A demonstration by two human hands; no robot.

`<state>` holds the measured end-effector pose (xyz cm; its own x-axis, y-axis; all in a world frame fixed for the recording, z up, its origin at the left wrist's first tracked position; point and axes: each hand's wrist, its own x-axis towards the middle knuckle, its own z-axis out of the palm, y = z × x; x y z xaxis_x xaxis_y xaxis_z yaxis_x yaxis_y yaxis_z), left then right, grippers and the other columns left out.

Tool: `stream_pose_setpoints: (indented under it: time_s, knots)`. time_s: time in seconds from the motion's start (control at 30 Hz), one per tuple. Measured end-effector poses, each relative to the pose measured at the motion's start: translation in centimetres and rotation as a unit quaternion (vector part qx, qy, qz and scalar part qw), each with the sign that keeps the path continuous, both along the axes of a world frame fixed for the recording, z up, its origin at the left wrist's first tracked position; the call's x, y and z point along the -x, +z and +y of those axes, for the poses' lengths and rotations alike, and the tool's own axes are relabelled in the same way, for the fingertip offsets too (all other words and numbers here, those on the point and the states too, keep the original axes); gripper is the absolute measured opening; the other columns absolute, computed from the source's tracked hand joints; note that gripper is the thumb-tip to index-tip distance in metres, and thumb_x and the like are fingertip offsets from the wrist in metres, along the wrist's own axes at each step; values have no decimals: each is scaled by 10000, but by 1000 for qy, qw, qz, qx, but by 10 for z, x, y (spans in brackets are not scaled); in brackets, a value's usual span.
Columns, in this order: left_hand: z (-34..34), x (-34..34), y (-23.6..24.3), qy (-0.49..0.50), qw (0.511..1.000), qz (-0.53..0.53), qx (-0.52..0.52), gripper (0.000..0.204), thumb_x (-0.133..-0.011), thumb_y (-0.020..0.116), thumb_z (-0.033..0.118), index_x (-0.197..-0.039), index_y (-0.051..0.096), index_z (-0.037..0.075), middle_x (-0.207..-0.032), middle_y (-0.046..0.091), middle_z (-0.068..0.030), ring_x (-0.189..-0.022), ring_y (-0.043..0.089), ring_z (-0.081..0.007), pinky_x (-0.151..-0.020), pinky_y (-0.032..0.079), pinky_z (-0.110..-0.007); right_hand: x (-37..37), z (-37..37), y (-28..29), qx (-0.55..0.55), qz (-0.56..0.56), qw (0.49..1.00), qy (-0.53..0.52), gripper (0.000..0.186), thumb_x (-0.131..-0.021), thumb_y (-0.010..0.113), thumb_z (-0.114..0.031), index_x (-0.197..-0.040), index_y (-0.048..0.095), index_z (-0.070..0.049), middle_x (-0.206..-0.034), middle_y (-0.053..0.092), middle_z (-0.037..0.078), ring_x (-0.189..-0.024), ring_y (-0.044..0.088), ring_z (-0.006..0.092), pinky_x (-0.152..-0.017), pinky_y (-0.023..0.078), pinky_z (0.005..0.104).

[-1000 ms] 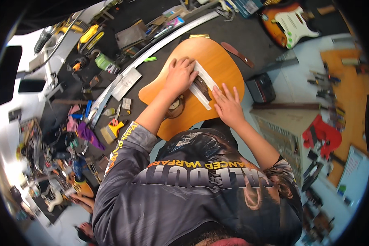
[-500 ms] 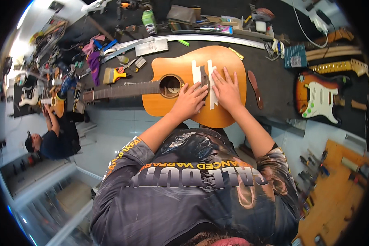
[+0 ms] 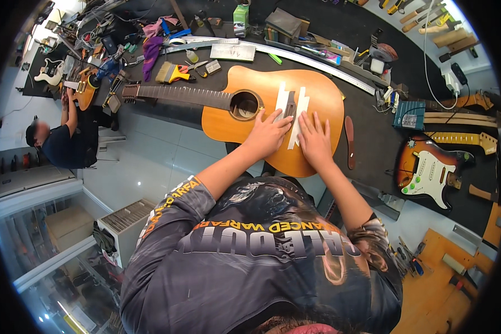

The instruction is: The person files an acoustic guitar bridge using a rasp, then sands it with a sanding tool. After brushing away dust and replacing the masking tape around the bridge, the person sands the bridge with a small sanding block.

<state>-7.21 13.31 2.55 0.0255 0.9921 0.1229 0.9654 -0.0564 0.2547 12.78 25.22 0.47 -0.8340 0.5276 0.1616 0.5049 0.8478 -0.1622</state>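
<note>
An acoustic guitar [image 3: 250, 78] with a light orange-brown top lies face up across the bench edge, its neck [image 3: 183, 97] pointing left. White tape strips [image 3: 302, 103] run along both sides of the dark bridge [image 3: 291, 106]. My left hand [image 3: 267, 135] rests flat with fingers extended, between the soundhole [image 3: 245, 104] and the bridge, its fingertips over the left strip and near the bridge. Fingers stretched and slightly apart, my right hand [image 3: 315, 143] lies on the lower part of the right strip and the top beside it. Neither hand grips anything.
A brown strap-like piece [image 3: 349, 142] lies right of the guitar. Further right is a sunburst electric guitar [image 3: 428, 170]. Beyond lie a long metal ruler [image 3: 328, 68], a metal block [image 3: 232, 52] and a wide brush [image 3: 171, 72]. Another person [image 3: 67, 136] works at the far left.
The view has turned, shifting the scene. My right hand has slid toward me along the right tape strip, uncovering more of its far end. My left hand stays near the left strip.
</note>
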Motion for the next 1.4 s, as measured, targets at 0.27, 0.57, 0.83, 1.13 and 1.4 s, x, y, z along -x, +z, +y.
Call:
stream_pose_setpoints:
  time_s: [0.27, 0.57, 0.83, 1.13, 1.4]
  knots:
    - [-43, 0, 18, -41, 993, -102, -44, 298, -976, 681, 107, -1268, 716, 61, -1345, 699, -111, -1326, 618, -303, -1125, 457, -538, -19, -39, 19, 34, 6, 998, 57, 586, -997, 720, -229, -1551, 591, -88, -1626, 561, 70, -1584, 407, 348, -1304, 254, 624]
    - [-51, -6, 126, -76, 944, -292, -132, 328, -871, 671, -36, -1183, 735, 45, -1041, 757, -137, -932, 724, -378, -812, 572, -454, 27, -13, 11, 25, 69, 997, 15, 553, -965, 767, -237, -1473, 642, -58, -1257, 628, 135, -1224, 575, 319, -1135, 405, 528]
    - [-82, -42, 339, -251, 834, -325, -369, 181, -886, 731, 189, -993, 749, 43, -999, 715, -83, -886, 685, -249, -832, 581, -449, 36, -11, 18, 1, 30, 999, 30, 569, -963, 763, -236, -1484, 637, -44, -1253, 625, 157, -1237, 568, 346, -1126, 406, 518]
    - [-57, -87, 346, -167, 679, -334, -632, 101, -882, 754, 37, -798, 710, 0, -664, 586, -63, -579, 581, -184, -551, 538, -327, 28, -25, 13, 8, 13, 1000, 12, 610, -960, 751, -222, -1509, 593, -9, -1252, 621, 172, -1237, 567, 362, -1150, 385, 552]
    - [-62, -69, 349, -251, 697, -348, -575, 155, -915, 777, 130, -810, 737, 24, -744, 646, -41, -658, 639, -197, -588, 579, -319, 24, -27, 7, 1, 46, 999, 10, 560, -931, 754, -153, -1461, 638, -15, -1234, 631, 180, -1236, 581, 360, -1135, 402, 545]
